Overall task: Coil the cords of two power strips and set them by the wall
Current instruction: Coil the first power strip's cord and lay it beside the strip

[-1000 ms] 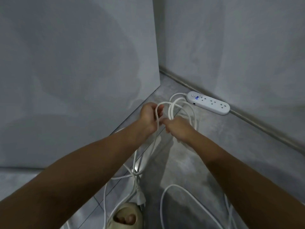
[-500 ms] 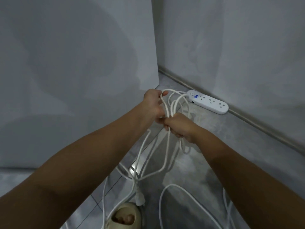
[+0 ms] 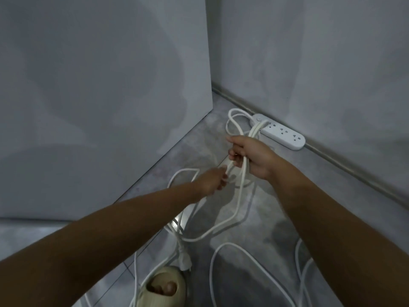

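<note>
Left hand (image 3: 212,181): I see it dropped away from my right, now lower, pinching one strand.
Right hand (image 3: 252,156): risen, alone gripping the loops.
Thin white power cord (image 3: 240,196): loops now hang longer below my fist.

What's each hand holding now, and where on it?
Right hand grips the white cord's gathered loops near their top; left hand pinches a strand just below.

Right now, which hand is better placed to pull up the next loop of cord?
The left hand: it pinches the loose cord low, while the right hand is full, gripping the gathered loops.
</note>
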